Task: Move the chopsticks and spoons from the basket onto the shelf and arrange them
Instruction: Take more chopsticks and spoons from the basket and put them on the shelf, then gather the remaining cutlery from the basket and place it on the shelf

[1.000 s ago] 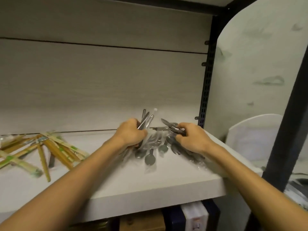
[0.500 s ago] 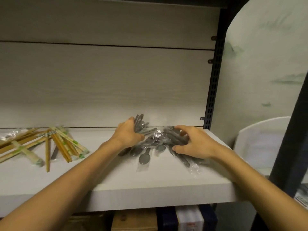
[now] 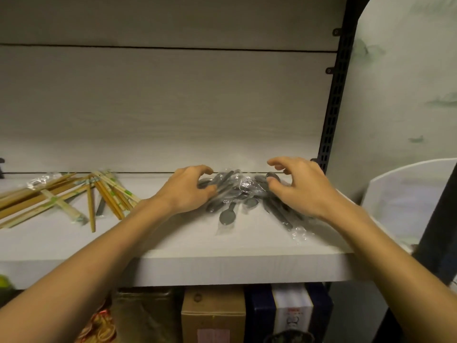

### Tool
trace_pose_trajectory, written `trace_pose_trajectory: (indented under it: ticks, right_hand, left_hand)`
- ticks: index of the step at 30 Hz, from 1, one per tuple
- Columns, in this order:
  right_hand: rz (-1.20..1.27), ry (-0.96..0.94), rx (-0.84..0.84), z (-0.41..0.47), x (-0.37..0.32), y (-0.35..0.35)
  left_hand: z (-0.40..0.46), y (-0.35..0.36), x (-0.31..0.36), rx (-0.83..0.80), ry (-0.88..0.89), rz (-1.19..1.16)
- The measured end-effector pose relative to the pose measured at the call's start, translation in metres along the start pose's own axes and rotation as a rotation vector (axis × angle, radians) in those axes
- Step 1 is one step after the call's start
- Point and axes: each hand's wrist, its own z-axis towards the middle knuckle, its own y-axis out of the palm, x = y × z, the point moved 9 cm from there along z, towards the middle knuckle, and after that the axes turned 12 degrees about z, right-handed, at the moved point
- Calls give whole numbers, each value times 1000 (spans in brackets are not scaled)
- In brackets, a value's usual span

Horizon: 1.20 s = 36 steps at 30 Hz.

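The spoons (image 3: 237, 194), dark and each sealed in clear film, lie heaped on the shelf (image 3: 197, 263) between the hands, with the chopsticks (image 3: 74, 196) scattered well to the left; the basket is not in view. The left hand (image 3: 190, 191) rests on the heap's left edge with fingers curled over several handles, while the right hand (image 3: 299, 189) hovers over its right side, fingers spread and loosely bent, gripping nothing. I judge them light and stiff, but the film looks slippery, so gather them by the handles.
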Motion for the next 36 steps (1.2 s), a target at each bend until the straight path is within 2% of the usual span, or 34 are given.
trace_pose_trajectory:
  ticks: [4, 7, 13, 20, 28, 36]
  right_hand:
    - [-150, -60, -2, -3, -33, 14]
    - [-213, -69, -33, -7, -61, 33]
    - [-259, -137, -48, -10, -143, 83]
    - [-172, -229, -55, -35, -264, 154]
    - [-27, -333, -80, -104, -401, 245]
    - [84, -403, -270, -156, -492, 367]
  left_hand:
    - [-25, -18, -13, 23, 19, 163]
    - [-54, -37, -33, 106, 19, 264]
    - [-122, -80, -103, 192, -40, 320]
    - [-224, -123, -207, 221, -140, 355]
    - [-342, -148, -304, 254, -241, 341]
    - [-456, -115, -413, 91, -427, 359]
